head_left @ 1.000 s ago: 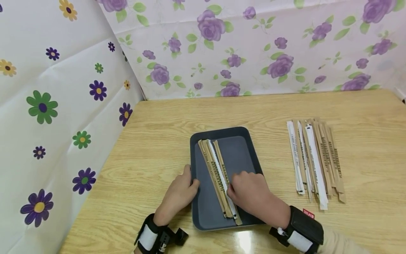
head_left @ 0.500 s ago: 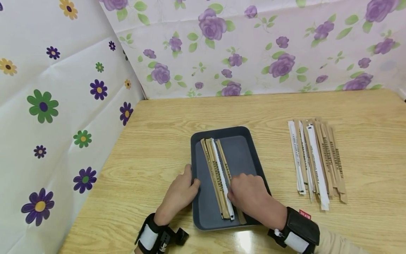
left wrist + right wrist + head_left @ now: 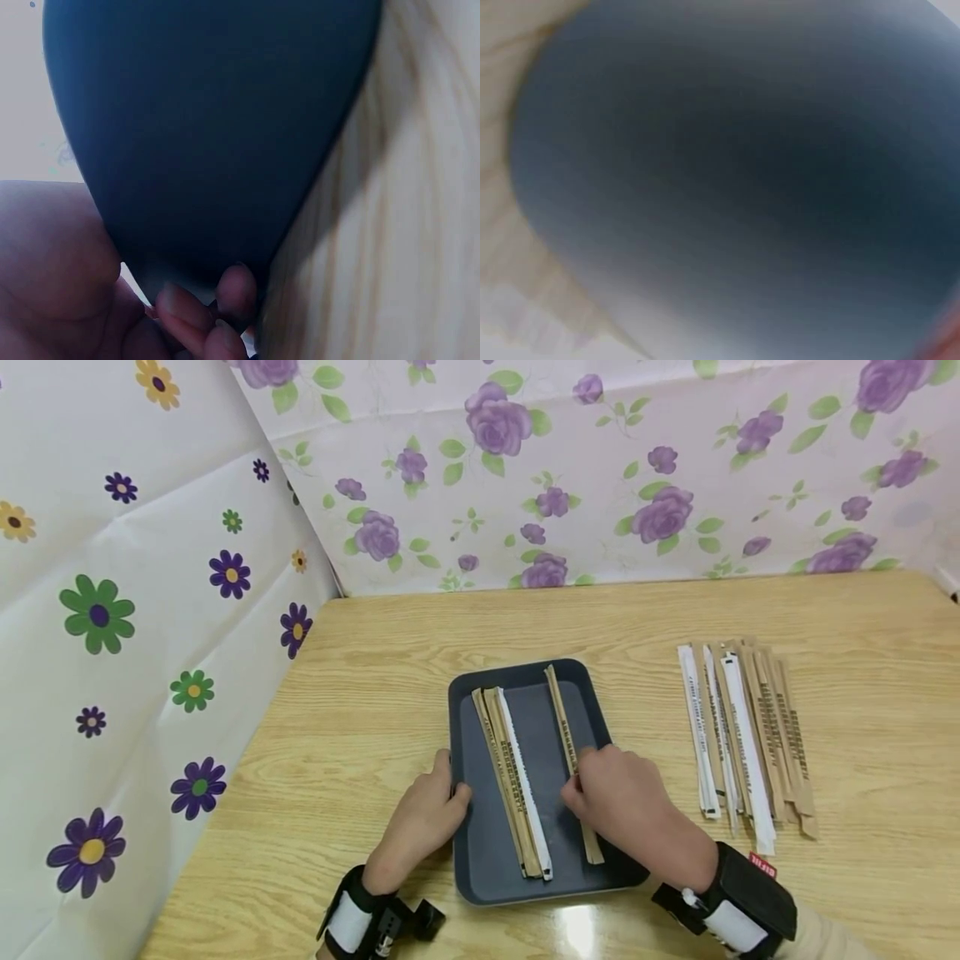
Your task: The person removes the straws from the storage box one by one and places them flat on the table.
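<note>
A dark grey tray (image 3: 555,893) lies on the table in the head view. My left hand (image 3: 422,814) grips its left rim, thumb inside and fingers outside; in the left wrist view several fingertips (image 3: 237,294) lie against the tray's outer wall (image 3: 210,135). My right hand (image 3: 626,797) pinches a brown paper-wrapped straw (image 3: 562,718) over the tray's right half, hiding part of it. Brown wrapped straws (image 3: 506,777) and a white one (image 3: 527,785) lie side by side in the tray's left half. The tray wall (image 3: 705,165) fills the blurred right wrist view.
On the table (image 3: 360,693), right of the tray, lies a loose bundle of brown and white wrapped straws (image 3: 746,743). Flowered sheets (image 3: 585,460) hang behind the table and along its left side.
My right hand has moved right with the brown wrapped straw, from beside the other straws to the tray's right half. The left hand stays on the rim.
</note>
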Available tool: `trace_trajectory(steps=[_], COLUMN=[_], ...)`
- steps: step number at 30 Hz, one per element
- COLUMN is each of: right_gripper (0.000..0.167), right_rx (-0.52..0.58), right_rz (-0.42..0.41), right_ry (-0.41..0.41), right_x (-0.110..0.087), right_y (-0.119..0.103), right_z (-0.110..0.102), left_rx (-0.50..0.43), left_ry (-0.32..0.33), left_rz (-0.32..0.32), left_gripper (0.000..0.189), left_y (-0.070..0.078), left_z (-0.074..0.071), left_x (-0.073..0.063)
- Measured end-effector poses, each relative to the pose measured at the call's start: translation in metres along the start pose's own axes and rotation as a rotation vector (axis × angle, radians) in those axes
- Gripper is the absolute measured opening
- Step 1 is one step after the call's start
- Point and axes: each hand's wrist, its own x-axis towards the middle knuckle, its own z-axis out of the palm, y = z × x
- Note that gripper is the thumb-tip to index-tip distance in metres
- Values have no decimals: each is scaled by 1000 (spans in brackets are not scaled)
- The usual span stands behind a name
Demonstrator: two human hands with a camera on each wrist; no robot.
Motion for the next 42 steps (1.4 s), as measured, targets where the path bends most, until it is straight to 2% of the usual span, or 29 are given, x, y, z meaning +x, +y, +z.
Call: trace_trajectory(steps=[6, 15, 22, 31, 42], right_gripper=[29, 28, 28, 29, 20], right_rx=[39, 27, 51, 42, 50], right_rz=[30, 44, 80, 96, 132], right_ry=[17, 61, 44, 68, 68], right_x=[-1, -6, -10, -17, -21], right_y=[13, 34, 49, 67, 79], right_z=[-11, -16, -19, -24, -30], left_rx=[-1, 3, 3, -3, -5], left_ry=[6, 15, 14, 12, 9], left_rz=[3, 9, 6, 7, 10], left_gripper=[41, 37, 36, 36, 36], left_y=[0, -2, -1, -1, 1], left_z=[0, 0, 0, 1, 0], left_x=[-1, -1, -1, -1, -1])
